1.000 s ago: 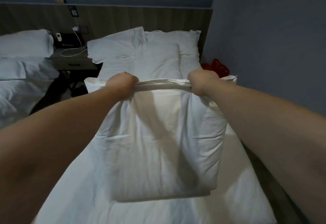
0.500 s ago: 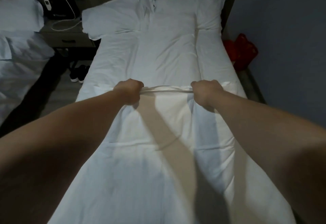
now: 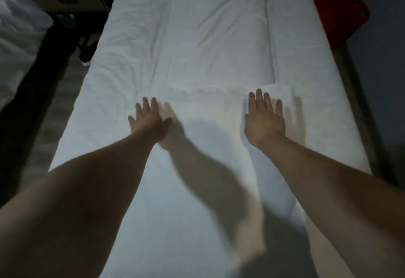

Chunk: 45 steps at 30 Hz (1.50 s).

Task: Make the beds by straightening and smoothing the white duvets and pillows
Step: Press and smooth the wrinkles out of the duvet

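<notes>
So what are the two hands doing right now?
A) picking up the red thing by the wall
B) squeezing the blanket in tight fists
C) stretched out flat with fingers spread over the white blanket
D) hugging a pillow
C: the left hand and the right hand both show straight, spread fingers over the white duvet, with nothing gripped in either.

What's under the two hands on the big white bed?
The white duvet lies under the left hand and the right hand. Both hands are spread open with straight fingers. Whatever lies beneath the duvet is covered and cannot be seen.
</notes>
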Motion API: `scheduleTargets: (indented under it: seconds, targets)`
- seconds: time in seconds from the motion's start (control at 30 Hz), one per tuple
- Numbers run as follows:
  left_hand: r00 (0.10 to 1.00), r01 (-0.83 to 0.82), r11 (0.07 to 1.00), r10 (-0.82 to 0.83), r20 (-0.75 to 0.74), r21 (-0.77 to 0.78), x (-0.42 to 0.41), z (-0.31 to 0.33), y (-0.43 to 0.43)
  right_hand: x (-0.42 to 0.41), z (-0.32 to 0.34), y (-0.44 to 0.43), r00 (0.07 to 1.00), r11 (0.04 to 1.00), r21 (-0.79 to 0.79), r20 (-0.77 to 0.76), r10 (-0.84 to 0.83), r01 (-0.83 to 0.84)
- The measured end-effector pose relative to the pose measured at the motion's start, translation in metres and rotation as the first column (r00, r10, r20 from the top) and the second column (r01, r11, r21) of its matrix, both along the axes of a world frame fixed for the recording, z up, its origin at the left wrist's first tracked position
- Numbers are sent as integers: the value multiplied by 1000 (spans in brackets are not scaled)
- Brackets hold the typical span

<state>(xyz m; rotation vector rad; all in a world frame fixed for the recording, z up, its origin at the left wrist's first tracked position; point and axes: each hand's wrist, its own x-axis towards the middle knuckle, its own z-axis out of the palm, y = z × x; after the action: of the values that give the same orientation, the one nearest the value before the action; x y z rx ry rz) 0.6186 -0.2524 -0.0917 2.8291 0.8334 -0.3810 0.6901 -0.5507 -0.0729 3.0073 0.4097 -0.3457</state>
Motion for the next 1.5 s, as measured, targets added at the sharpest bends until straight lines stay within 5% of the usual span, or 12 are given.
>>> scheduleTargets:
  seconds: [0.1, 0.2, 0.53, 0.8, 0.87, 0.97, 1.1, 1.3, 1.5]
  targets:
    - [927, -368, 922, 374, 30, -119, -56, -41, -8, -53, -37, -15, 976, 982, 63, -144, -166, 176]
    - [855, -513, 814, 511, -85, -272, -81, -53, 0, -65, -51, -31, 927, 927, 138, -198, -319, 348]
    - [875, -484, 811, 451, -177, -329, -87, -75, 26, -46, -79, -56, 897, 914, 143, -301, -324, 379]
    - [822, -551, 799, 570, 13, -240, -106, -59, 19, -77, -71, -53, 951, 945, 174, -191, -243, 277]
    - [861, -492, 861, 503, 75, -128, -115, -50, -1, -107, -63, -46, 969, 956, 195, -156, -192, 221]
    - [962, -49, 999, 44, 269, 11, -162, -38, -62, -180, -50, -26, 990, 971, 219, -119, -73, 98]
    - [895, 405, 913, -384, 226, -52, -260, -32, -158, -297, -44, -10, 988, 991, 128, -145, 57, -38]
    - [938, 342, 940, -340, 62, -16, -307, -77, -184, -357, -83, -4, 996, 999, -4, -86, -34, 34]
    - [946, 319, 948, -319, 55, 18, -302, -140, -191, -356, -159, -3, 999, 999, -9, 12, -34, 34]
